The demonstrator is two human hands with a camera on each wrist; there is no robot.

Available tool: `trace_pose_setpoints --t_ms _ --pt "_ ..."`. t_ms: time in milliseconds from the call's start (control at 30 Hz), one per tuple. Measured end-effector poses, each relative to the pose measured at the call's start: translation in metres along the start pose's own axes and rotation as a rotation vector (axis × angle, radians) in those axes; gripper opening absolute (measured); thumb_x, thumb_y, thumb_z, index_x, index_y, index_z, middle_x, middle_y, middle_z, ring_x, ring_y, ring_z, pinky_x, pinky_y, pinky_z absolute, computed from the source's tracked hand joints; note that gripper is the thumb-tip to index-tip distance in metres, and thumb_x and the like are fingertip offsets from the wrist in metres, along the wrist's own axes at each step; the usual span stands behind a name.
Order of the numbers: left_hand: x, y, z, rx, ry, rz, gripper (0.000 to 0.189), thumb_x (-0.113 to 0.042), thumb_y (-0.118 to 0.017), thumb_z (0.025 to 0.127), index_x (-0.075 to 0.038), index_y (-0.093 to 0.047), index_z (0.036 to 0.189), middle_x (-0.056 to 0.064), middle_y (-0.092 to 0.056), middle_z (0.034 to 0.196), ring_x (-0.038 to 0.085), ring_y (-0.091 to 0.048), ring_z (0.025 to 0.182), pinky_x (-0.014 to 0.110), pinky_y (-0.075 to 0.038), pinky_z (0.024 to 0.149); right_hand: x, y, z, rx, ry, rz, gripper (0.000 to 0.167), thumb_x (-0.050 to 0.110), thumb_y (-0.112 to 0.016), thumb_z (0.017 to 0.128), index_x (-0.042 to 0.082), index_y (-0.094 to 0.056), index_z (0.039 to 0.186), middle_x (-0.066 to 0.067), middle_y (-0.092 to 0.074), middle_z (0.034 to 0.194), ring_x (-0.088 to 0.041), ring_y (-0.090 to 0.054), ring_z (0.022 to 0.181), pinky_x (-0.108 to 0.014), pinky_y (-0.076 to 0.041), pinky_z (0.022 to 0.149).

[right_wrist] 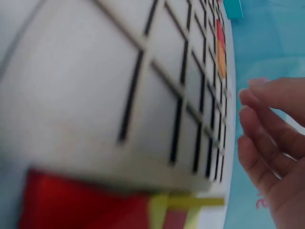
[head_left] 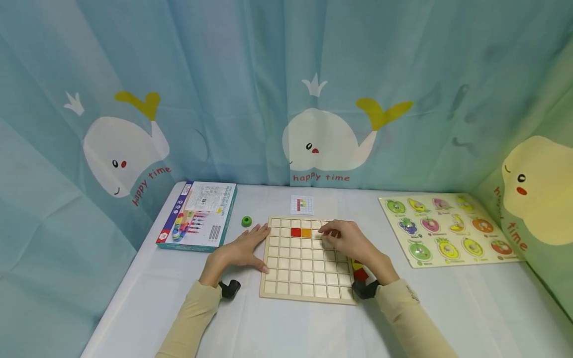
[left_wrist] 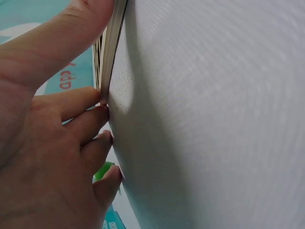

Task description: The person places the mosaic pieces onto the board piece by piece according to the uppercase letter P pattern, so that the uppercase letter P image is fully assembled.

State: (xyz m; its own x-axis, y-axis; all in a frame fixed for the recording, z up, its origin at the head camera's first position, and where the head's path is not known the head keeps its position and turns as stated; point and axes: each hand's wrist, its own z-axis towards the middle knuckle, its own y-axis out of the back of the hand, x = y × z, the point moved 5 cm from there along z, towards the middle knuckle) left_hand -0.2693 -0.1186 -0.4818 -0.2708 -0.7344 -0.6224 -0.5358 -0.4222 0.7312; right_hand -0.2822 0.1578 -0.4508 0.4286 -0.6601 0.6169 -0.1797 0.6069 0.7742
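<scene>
A wooden grid board (head_left: 309, 271) lies in the middle of the white table (head_left: 286, 323). Side by side in its second row sit a red tile (head_left: 295, 232) and an orange tile (head_left: 306, 232). My left hand (head_left: 241, 248) lies flat on the table, its fingers (left_wrist: 88, 121) touching the board's left edge (left_wrist: 112, 43). My right hand (head_left: 346, 239) hovers over the board's upper right, just right of the orange tile. Its fingers (right_wrist: 259, 119) are loosely curled, and I see nothing held in them. Loose red and yellow pieces (head_left: 359, 271) lie by the board's right edge, partly hidden by my right wrist.
A small pattern card (head_left: 301, 204) lies behind the board. A green ring (head_left: 246, 221) and a toy box (head_left: 197, 216) sit to the left. A fruit peg puzzle (head_left: 447, 228) lies at the right. Whale-print curtains close in the table on three sides.
</scene>
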Motion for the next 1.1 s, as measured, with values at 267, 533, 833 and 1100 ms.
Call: trace_pose_setpoints --t_ms 267,533,833,1100 --pt "-0.004 0.003 -0.001 -0.002 -0.002 -0.01 0.113 -0.029 -0.09 0.077 -0.001 -0.022 0.163 0.013 -0.012 0.173 0.032 -0.004 0.161 0.051 -0.004 0.132 -0.015 0.007 -0.019 0.007 -0.103 -0.006 0.013 0.002 -0.069 0.095 0.003 -0.077 0.106 -0.008 -0.076 0.102 -0.013 -0.064 0.081 -0.027 -0.056 0.073" --pt "-0.005 0.002 -0.003 -0.001 -0.016 -0.003 0.113 -0.03 -0.09 0.078 0.0 -0.022 0.163 0.014 -0.012 0.173 0.033 -0.004 0.161 0.052 -0.004 0.132 -0.026 0.015 -0.033 0.023 -0.15 -0.007 0.015 0.007 -0.07 0.096 0.004 -0.077 0.109 -0.008 -0.076 0.105 -0.014 -0.061 0.082 -0.025 -0.056 0.071" --pt "-0.003 0.002 -0.003 0.0 -0.01 -0.012 0.115 -0.03 -0.09 0.078 0.0 -0.02 0.163 0.015 -0.01 0.173 0.034 -0.003 0.161 0.052 -0.003 0.131 -0.034 0.024 -0.052 0.015 -0.174 0.038 0.014 0.007 -0.068 0.097 0.002 -0.075 0.108 -0.008 -0.076 0.098 -0.014 -0.059 0.073 -0.023 -0.053 0.056" --pt "-0.003 0.001 -0.003 0.006 -0.007 -0.006 0.114 -0.03 -0.09 0.078 0.0 -0.019 0.163 0.015 -0.01 0.173 0.034 -0.003 0.161 0.052 -0.002 0.131 -0.045 0.032 -0.067 -0.003 -0.218 0.004 0.015 0.005 -0.069 0.096 0.002 -0.076 0.109 -0.008 -0.076 0.098 -0.013 -0.063 0.076 -0.024 -0.057 0.065"
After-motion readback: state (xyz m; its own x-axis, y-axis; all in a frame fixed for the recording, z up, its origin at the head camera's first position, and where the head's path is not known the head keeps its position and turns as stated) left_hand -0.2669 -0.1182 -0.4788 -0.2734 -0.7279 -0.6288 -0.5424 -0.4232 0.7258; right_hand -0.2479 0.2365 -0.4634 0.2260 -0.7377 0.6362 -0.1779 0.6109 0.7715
